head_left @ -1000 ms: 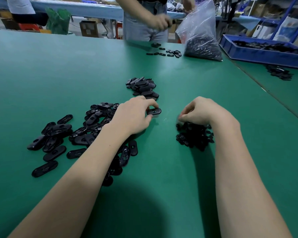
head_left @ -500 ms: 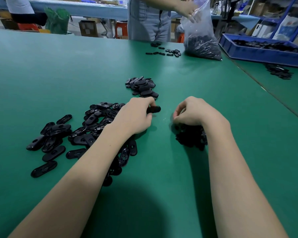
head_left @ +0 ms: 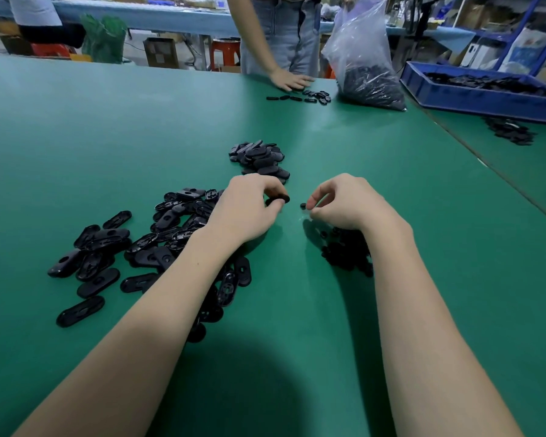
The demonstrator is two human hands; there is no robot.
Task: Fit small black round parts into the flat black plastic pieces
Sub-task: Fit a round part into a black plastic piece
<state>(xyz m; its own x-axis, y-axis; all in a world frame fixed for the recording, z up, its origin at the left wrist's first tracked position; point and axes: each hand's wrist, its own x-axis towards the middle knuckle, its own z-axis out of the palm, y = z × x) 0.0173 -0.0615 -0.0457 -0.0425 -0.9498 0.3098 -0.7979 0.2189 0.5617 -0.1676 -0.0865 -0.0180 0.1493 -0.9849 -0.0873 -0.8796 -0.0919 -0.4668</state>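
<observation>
One small round part (head_left: pixel 303 205) sits pinched at the fingertips of the right hand (head_left: pixel 344 205), just beside the flat piece (head_left: pixel 278 200) that the left hand (head_left: pixel 248 209) grips by its near end. The two hands are close but apart, a narrow gap between part and piece. To fit it well, I judge the flat piece should be held level with its hole facing the part, then the part pressed straight in, not at a slant, until it seats flush. Loose round parts (head_left: pixel 344 253) lie heaped at about 5 o'clock from the hands, under the right wrist; unfilled flat pieces (head_left: pixel 108 247) spread out at 8 o'clock, and a tidier pile (head_left: pixel 259 159) rests at 12 o'clock on the green worktop (head_left: pixel 297 310). Farther off at 1 o'clock stand a clear bag (head_left: pixel 363 58) and another person's hand (head_left: pixel 290 80).
</observation>
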